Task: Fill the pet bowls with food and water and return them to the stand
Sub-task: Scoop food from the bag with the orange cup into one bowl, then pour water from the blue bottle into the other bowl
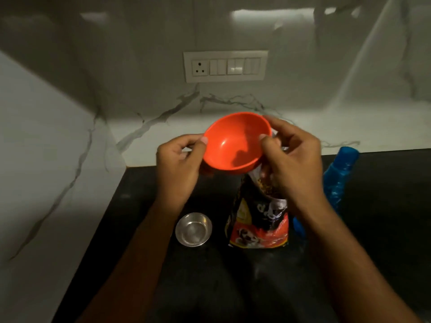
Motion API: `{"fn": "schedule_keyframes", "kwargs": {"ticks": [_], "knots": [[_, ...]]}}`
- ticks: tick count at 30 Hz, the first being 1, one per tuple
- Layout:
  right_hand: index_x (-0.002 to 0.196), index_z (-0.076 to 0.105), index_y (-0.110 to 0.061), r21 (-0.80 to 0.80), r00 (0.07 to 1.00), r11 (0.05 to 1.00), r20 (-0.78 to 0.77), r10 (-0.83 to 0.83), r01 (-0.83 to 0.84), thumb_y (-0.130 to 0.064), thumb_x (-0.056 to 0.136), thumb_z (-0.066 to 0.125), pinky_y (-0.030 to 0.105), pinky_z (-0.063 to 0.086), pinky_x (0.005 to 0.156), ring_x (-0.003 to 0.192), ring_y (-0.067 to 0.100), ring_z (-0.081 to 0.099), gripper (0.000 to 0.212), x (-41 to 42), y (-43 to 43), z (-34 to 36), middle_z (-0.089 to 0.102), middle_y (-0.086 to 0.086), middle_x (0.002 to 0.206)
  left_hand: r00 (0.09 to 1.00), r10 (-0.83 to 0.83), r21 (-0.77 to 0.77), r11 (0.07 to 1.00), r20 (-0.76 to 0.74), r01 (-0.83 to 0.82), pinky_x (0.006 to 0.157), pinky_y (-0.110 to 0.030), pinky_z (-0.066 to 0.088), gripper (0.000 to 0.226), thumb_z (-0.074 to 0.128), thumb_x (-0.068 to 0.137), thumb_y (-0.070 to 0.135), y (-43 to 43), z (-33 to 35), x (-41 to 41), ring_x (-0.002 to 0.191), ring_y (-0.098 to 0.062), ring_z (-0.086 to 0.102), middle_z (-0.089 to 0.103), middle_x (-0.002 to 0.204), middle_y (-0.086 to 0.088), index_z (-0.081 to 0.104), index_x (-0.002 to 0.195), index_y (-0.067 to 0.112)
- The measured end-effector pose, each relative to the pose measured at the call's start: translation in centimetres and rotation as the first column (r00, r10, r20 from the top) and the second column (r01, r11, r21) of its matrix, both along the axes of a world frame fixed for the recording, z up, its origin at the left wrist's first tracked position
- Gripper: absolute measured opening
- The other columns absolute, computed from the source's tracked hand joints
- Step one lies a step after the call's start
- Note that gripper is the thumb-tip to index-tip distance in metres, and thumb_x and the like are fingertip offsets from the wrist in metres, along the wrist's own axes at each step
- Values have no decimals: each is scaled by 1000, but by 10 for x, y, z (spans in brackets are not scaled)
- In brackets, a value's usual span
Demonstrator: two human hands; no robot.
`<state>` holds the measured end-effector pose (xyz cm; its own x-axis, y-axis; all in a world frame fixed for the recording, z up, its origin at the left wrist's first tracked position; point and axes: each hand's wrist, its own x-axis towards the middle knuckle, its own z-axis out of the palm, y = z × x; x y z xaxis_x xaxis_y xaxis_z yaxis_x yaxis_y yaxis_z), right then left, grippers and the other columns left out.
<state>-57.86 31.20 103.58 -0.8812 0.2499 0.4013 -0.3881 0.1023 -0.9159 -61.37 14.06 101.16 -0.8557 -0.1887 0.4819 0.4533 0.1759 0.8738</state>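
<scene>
An empty orange bowl (pixel 235 141) is held in the air above the black counter, tilted so its inside faces me. My left hand (pixel 179 164) pinches its left rim and my right hand (pixel 291 159) grips its right rim. Below the bowl stands an open pet food bag (pixel 258 222), black and red, with kibble showing at its mouth. A small steel bowl (pixel 193 229) sits empty on the counter to the left of the bag. A blue water bottle (pixel 338 180) stands to the right of the bag, partly hidden by my right forearm.
The black counter (pixel 384 217) runs into a corner of white marble walls at the left and back. A white switch panel with a socket (pixel 225 66) is on the back wall. No bowl stand is in view.
</scene>
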Motion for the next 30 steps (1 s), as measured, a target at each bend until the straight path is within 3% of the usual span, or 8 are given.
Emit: {"fn": "schedule_keyframes", "kwargs": {"ticks": [3, 7, 10, 16, 19, 23, 27, 30], "knots": [[121, 68, -19, 133, 988, 979, 4, -154, 152, -9, 85, 58, 26, 47, 42, 43, 19, 54, 39, -7, 46, 4, 54, 13, 65, 994, -103, -287, 952, 21, 105, 48, -23, 48, 13, 63, 93, 19, 30, 9, -6, 47, -5, 60, 69, 71, 4, 75, 95, 13], [114, 71, -21, 357, 969, 910, 50, -244, 211, -12, 79, 61, 38, 57, 52, 54, 29, 66, 37, -25, 91, -10, 63, 8, 62, 999, -5, -615, 788, -42, -22, 57, -29, 44, 20, 63, 90, 33, 62, 0, -9, 59, -11, 58, 62, 60, 7, 78, 89, 20], [116, 70, -17, 495, 969, 860, 129, -213, 123, -12, 81, 63, 23, 53, 48, 51, 10, 64, 36, -44, 103, -24, 62, -5, 61, 999, 34, -607, 793, -35, -48, 54, -26, 41, 18, 64, 90, 28, 78, -7, -5, 55, -6, 53, 53, 54, 12, 78, 84, 18], [116, 67, -13, 695, 956, 705, 282, -86, -141, -18, 83, 64, 33, 58, 74, 71, 22, 67, 33, -81, 95, -50, 73, 13, 92, 995, 93, -607, 793, 36, -52, 62, -18, 43, 24, 58, 86, 10, 95, -19, 9, 68, -8, 60, 76, 95, 0, 77, 100, 16], [111, 69, -15, 838, 924, 463, 372, -94, -290, -29, 85, 66, 40, 56, 83, 88, 22, 68, 30, -90, 89, -57, 71, 8, 104, 991, 135, -611, 785, 2, -106, 62, -13, 41, 23, 58, 87, 7, 101, -19, 18, 69, -5, 58, 76, 91, -1, 77, 99, 15], [108, 62, -16, 912, 905, 160, 400, -148, -377, -42, 89, 59, 32, 43, 78, 101, 25, 64, 32, -93, 82, -63, 67, 6, 110, 987, 154, -593, 790, -51, -154, 74, -31, 56, 23, 59, 87, 10, 111, -18, 29, 83, -13, 67, 75, 97, 0, 75, 101, 18], [118, 58, -19, 918, 906, 90, 396, -150, -387, -40, 93, 53, 33, 39, 78, 108, 23, 62, 33, -94, 85, -67, 65, 3, 118, 965, 149, -730, 631, -216, -261, 68, -32, 54, 21, 57, 90, 17, 132, -23, 43, 78, -20, 68, 72, 98, -4, 72, 104, 17], [110, 61, -20, 932, 943, 216, 317, -96, -291, -30, 93, 52, 31, 39, 75, 101, 22, 62, 21, -87, 95, -62, 66, 2, 109, 940, 80, -777, 542, -331, -320, 53, -30, 55, 21, 56, 87, 22, 154, -30, 53, 64, -19, 67, 71, 86, -4, 74, 93, 14]]}}
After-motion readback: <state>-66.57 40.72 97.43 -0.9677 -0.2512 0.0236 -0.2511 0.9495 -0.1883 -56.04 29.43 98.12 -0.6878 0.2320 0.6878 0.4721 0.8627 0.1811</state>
